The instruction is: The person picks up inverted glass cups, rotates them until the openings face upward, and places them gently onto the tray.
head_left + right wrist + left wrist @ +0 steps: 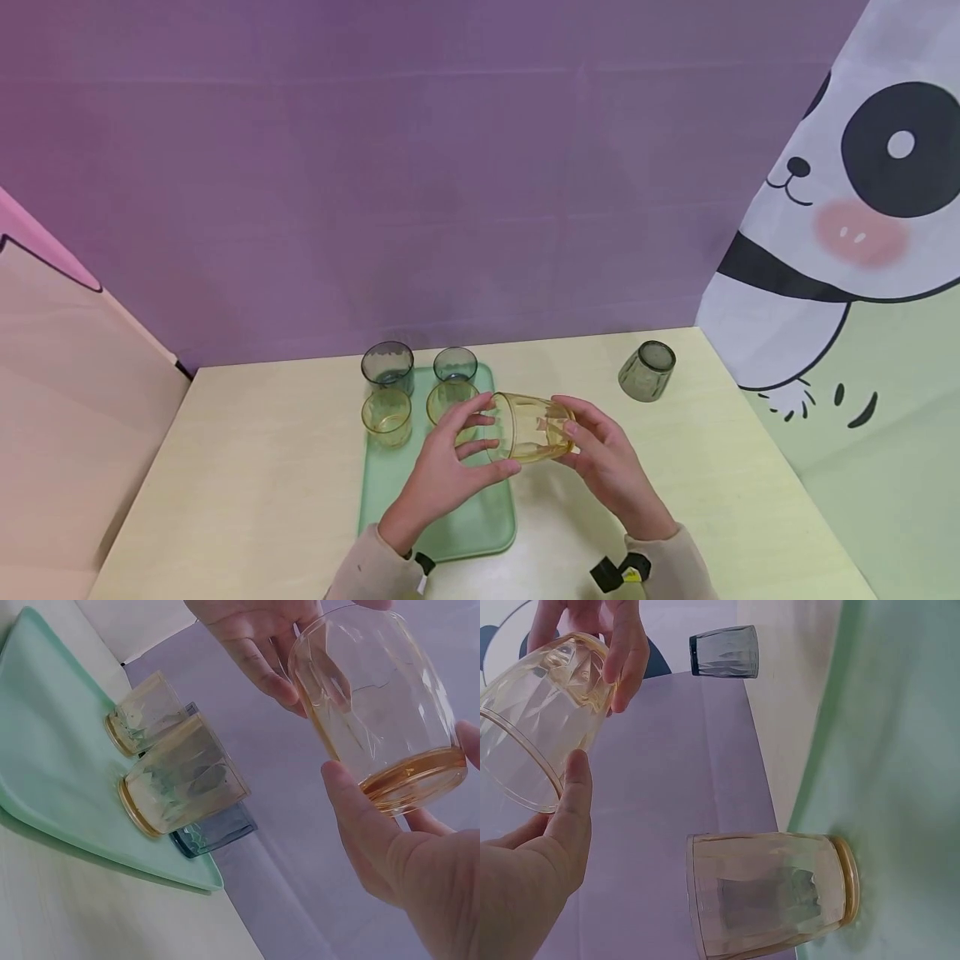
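Right hand [617, 473] around sideways glass [534, 427], mouth leftward

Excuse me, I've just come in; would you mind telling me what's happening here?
A person is holding a yellow glass sideways above the table, the right hand at its base and the left hand at its rim. On the green tray, two more yellow glasses stand upright in front of two grey ones. Another grey glass sits upside down on the table, off to the right.
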`<state>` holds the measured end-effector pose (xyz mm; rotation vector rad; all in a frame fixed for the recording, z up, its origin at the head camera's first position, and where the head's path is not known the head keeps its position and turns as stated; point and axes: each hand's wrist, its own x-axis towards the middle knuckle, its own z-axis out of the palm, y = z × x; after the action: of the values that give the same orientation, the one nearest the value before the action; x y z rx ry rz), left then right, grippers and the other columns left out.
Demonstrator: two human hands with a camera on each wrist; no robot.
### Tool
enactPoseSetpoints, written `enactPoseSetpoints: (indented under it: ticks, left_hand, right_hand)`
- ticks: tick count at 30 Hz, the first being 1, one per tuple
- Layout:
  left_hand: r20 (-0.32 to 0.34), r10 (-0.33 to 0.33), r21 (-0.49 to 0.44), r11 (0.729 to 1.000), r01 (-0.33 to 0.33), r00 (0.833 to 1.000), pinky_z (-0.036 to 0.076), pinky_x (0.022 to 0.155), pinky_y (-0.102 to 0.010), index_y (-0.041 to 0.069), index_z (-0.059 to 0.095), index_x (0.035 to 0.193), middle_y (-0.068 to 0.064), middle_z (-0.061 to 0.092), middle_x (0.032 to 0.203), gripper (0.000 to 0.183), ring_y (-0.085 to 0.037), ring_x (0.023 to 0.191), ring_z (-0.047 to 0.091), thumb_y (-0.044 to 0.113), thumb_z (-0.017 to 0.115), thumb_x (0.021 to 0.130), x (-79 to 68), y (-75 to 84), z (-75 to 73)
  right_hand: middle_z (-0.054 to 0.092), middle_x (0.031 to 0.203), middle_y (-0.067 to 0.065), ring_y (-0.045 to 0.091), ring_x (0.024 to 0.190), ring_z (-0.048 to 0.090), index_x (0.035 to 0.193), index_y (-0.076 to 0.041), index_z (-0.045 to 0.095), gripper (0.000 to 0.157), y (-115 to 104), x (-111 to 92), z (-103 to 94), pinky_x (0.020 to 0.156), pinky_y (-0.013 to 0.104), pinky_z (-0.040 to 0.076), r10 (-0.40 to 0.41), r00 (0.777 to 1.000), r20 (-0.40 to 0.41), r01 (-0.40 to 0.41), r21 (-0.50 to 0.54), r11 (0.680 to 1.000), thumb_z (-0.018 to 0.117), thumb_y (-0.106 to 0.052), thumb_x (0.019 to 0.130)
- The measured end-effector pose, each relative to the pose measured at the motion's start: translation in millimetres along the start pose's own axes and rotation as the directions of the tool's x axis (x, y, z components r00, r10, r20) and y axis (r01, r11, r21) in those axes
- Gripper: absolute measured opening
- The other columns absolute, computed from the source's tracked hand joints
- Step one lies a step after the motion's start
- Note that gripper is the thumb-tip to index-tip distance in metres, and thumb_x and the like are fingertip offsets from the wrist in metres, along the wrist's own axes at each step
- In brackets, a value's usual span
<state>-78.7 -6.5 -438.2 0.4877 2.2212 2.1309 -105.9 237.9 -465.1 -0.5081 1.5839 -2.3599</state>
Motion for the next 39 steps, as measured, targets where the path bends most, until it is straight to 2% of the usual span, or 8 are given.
enactPoseSetpoints:
  ticks: [5, 13, 19, 23, 27, 31, 37, 39]
  left_hand:
    - [-0.005, 0.015, 0.017, 1.0, -0.015, 1.0, 0.054, 0.092, -0.045, 0.023, 0.046, 0.149, -0.002, 0.045, 0.143, 0.086, -0.031, 0.124, 0.051, 0.012, 0.089, 0.076, -0.1, 0.2, -0.5]
    - [0.004, 0.032, 0.049, 0.998, -0.032, 0.999, 0.056, 0.089, -0.042, 0.027, 0.048, 0.146, -0.003, 0.047, 0.138, 0.084, -0.03, 0.121, 0.051, 0.014, 0.091, 0.075, 0.9, 3.8, -5.6]
    - [-0.001, -0.012, 0.119, 0.993, 0.012, 1.0, 0.057, 0.085, -0.033, 0.032, 0.051, 0.142, 0.0, 0.05, 0.133, 0.082, -0.023, 0.116, 0.053, 0.023, 0.093, 0.072, -0.2, 12.1, -11.9]
    - [-0.01, -0.049, 0.187, 0.981, 0.05, 0.999, 0.058, 0.084, -0.033, 0.032, 0.052, 0.141, 0.001, 0.051, 0.127, 0.082, -0.022, 0.11, 0.057, 0.032, 0.094, 0.07, -2.3, 17.3, -17.0]
    - [-0.015, -0.068, 0.249, 0.966, 0.069, 0.998, 0.058, 0.083, -0.033, 0.028, 0.052, 0.141, -0.003, 0.052, 0.128, 0.083, -0.022, 0.105, 0.062, 0.038, 0.093, 0.07, -4.2, 20.4, -22.4]
    - [-0.024, -0.064, 0.317, 0.946, 0.069, 0.998, 0.058, 0.081, -0.028, 0.026, 0.053, 0.14, -0.005, 0.053, 0.129, 0.083, -0.021, 0.1, 0.064, 0.044, 0.092, 0.069, -5.2, 21.7, -27.4]
    - [-0.039, -0.059, 0.428, 0.901, 0.07, 0.997, 0.057, 0.079, -0.025, 0.023, 0.056, 0.139, -0.003, 0.055, 0.129, 0.083, -0.019, 0.102, 0.062, 0.048, 0.091, 0.068, -6.7, 23.3, -32.7]
    - [-0.043, -0.064, 0.457, 0.886, 0.077, 0.997, 0.057, 0.079, -0.025, 0.022, 0.056, 0.139, -0.003, 0.055, 0.129, 0.083, -0.019, 0.103, 0.061, 0.048, 0.091, 0.068, -7.0, 23.7, -33.6]
  right_hand:
    - [0.05, 0.132, 0.013, 0.026, 0.113, 0.057, 0.144, 0.007, 0.042, 0.04, -1, 1, 0.7, 0.092, 0.045, 0.055, -0.001, 1.0, 0.003, 0.001, -0.019, 1.0, 0.046, -0.005, 0.106]
    - [0.049, 0.134, 0.017, 0.025, 0.116, 0.057, 0.143, 0.01, 0.041, 0.04, -4, 2, 2.3, 0.092, 0.043, 0.055, -0.011, 1.0, 0.022, 0.012, -0.043, 0.999, 0.048, -0.003, 0.105]
    - [0.051, 0.133, 0.016, 0.021, 0.115, 0.06, 0.139, 0.0, 0.051, 0.037, -6, 1, 1.2, 0.092, 0.04, 0.055, -0.04, 0.999, 0.03, 0.043, -0.116, 0.992, 0.052, 0.003, 0.102]
    - [0.053, 0.133, 0.014, 0.024, 0.12, 0.059, 0.139, 0.004, 0.049, 0.038, -7, 1, -1.4, 0.093, 0.045, 0.054, -0.076, 0.997, 0.033, 0.08, -0.175, 0.981, 0.054, 0.004, 0.101]
    - [0.054, 0.133, 0.016, 0.038, 0.123, 0.055, 0.138, 0.009, 0.048, 0.041, -9, 0, -2.3, 0.094, 0.05, 0.052, -0.085, 0.996, 0.01, 0.085, -0.249, 0.965, 0.058, 0.003, 0.099]
    - [0.054, 0.135, 0.017, 0.048, 0.123, 0.052, 0.135, 0.005, 0.052, 0.042, -12, 0, -3.4, 0.094, 0.043, 0.054, -0.105, 0.994, -0.014, 0.091, -0.393, 0.915, 0.065, 0.0, 0.096]
    - [0.055, 0.134, 0.014, 0.041, 0.119, 0.057, 0.132, -0.002, 0.057, 0.043, -17, 0, -7.1, 0.092, 0.038, 0.055, -0.158, 0.987, -0.029, 0.112, -0.577, 0.809, 0.071, -0.001, 0.092]
    - [0.055, 0.131, 0.013, 0.037, 0.116, 0.058, 0.132, -0.003, 0.058, 0.044, -18, 1, -8.6, 0.091, 0.042, 0.055, -0.193, 0.981, -0.015, 0.135, -0.661, 0.738, 0.074, -0.002, 0.09]
